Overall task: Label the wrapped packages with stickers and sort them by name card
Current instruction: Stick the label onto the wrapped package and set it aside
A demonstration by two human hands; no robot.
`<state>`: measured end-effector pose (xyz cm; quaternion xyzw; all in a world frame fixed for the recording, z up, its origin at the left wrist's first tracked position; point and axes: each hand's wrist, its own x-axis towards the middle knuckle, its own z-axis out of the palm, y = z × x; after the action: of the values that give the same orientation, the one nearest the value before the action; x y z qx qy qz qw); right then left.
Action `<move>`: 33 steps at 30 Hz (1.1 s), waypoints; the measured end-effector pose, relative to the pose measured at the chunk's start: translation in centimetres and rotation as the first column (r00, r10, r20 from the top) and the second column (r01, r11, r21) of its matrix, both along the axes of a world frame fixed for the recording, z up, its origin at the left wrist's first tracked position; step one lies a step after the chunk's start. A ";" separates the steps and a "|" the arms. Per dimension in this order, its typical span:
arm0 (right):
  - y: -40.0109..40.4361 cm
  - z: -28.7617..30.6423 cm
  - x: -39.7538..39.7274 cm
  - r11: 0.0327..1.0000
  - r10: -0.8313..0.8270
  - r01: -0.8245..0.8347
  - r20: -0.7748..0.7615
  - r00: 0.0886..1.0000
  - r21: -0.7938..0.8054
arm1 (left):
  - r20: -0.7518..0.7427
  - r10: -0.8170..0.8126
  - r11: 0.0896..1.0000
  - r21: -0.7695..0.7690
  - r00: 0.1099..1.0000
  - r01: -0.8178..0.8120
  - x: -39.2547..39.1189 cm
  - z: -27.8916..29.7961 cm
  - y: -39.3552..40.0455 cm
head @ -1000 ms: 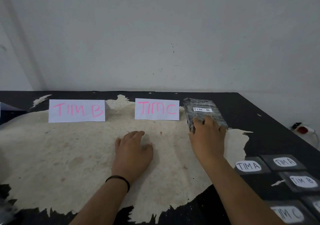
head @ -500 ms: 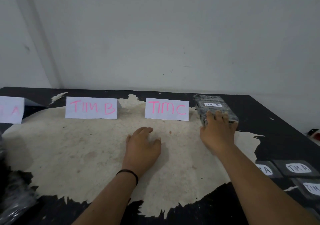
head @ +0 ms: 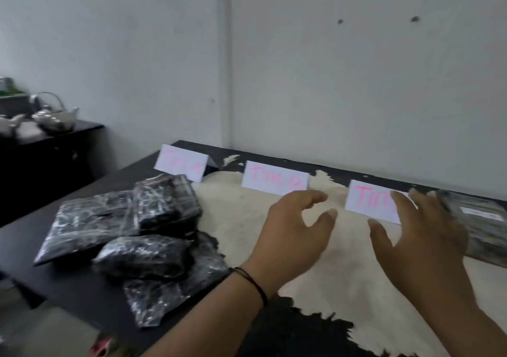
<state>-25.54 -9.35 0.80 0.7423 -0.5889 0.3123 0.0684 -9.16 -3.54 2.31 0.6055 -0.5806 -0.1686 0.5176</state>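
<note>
One labelled package [head: 477, 225] lay flat at the far right of the worktop [head: 82, 288], just right of the third name card [head: 370, 204]; its white sticker was visible but blurred, so the name could not be read. Judged progress: early. A pile of wrapped packages [head: 131, 236] sat at the left of the worktop, in front of the first name card [head: 181, 166], with no stickers visible on them, so labelling and sorting of these appeared outstanding. No package lay in front of the middle name card [head: 274, 182].

Left hand [head: 293, 236]: raised over the pale patch [head: 315, 288], fingers loosely curved, thumb apart, grip holding nothing. Right hand [head: 422, 244]: fingers spread, empty, fingertips beside the labelled package; contact could not be determined.
</note>
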 end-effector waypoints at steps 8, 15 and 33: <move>5.1 -0.7 10.4 0.893 0.442 -0.437 0.023 0.897 -0.109 | 0.187 0.305 0.938 -0.227 0.934 -0.261 9.7 2.5 8.8; 6.0 -5.8 16.7 0.820 0.563 -0.570 0.107 0.819 0.048 | 0.198 0.532 0.847 -0.128 0.823 -0.516 19.7 -1.1 12.1; 5.1 -9.4 17.2 0.787 0.562 -0.604 0.255 0.787 0.131 | 0.261 0.586 0.777 0.088 0.767 -0.623 23.7 -5.7 10.1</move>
<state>-8.37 -4.21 -8.59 0.8554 -0.3624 0.3293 -0.1690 14.52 6.55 -3.40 0.8168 -0.3907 0.0267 0.4235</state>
